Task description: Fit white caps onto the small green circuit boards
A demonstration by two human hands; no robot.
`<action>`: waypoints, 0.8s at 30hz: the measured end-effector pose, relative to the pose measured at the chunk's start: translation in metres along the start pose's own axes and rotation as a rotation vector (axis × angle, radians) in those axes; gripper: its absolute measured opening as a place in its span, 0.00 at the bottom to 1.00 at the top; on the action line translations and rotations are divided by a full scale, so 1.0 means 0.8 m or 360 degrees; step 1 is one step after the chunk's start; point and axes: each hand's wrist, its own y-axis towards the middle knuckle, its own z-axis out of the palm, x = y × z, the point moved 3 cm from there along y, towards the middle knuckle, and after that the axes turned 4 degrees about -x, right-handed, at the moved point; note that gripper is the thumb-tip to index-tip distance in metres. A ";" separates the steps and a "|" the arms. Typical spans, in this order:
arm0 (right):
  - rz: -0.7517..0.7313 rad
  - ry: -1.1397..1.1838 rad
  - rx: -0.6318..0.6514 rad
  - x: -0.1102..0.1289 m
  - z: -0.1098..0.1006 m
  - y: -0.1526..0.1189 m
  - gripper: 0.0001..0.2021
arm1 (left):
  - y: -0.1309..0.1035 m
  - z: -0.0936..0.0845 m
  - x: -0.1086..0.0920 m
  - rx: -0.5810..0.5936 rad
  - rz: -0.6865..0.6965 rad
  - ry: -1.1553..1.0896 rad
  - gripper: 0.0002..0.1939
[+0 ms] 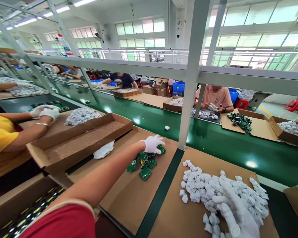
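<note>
My left hand [154, 144], in a white glove, reaches over a small heap of green circuit boards [145, 173] lying on a brown cardboard sheet [129, 201]. Its fingers are stretched out and apart just above and against the upper boards. My right hand [240, 210], also gloved in white, is low over a wide pile of small white lumps [201, 183] on a second cardboard sheet [169, 211]. The fingers there look spread, slightly blurred, with nothing visibly gripped. White glove against white lumps makes contact hard to judge.
A green conveyor belt [149, 120] runs behind, carrying a single white lump [167, 128]. A grey post [192, 72] rises between the sheets. Left are a shallow cardboard tray [81, 142], a white cloth-like item [103, 150] and a co-worker's gloved hands [48, 112]. Other people sit across the belt.
</note>
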 end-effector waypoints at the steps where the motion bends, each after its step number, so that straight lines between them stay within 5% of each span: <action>1: -0.0083 -0.0006 0.0040 0.005 0.001 0.002 0.25 | -0.010 0.004 -0.004 0.0015 0.0015 0.0023 0.31; 5: -0.0482 -0.0107 0.0104 0.021 -0.003 0.012 0.20 | -0.020 0.013 -0.021 0.0008 -0.0030 0.0041 0.32; 12: -0.0732 -0.0470 -0.0097 0.006 -0.022 0.023 0.18 | -0.008 -0.005 -0.048 -0.0093 -0.0121 -0.0257 0.22; 17: -0.0760 -0.0391 -0.0095 -0.003 -0.029 0.028 0.18 | -0.049 -0.023 -0.096 -0.0105 0.0068 -0.0839 0.27; 20: -0.0874 -0.0346 -0.0071 0.006 -0.030 0.024 0.17 | -0.090 -0.018 -0.146 -0.0048 0.0213 -0.1460 0.30; 24: -0.0982 -0.0265 0.0012 0.033 -0.034 0.012 0.17 | -0.135 0.007 -0.215 0.0348 0.0048 -0.3034 0.23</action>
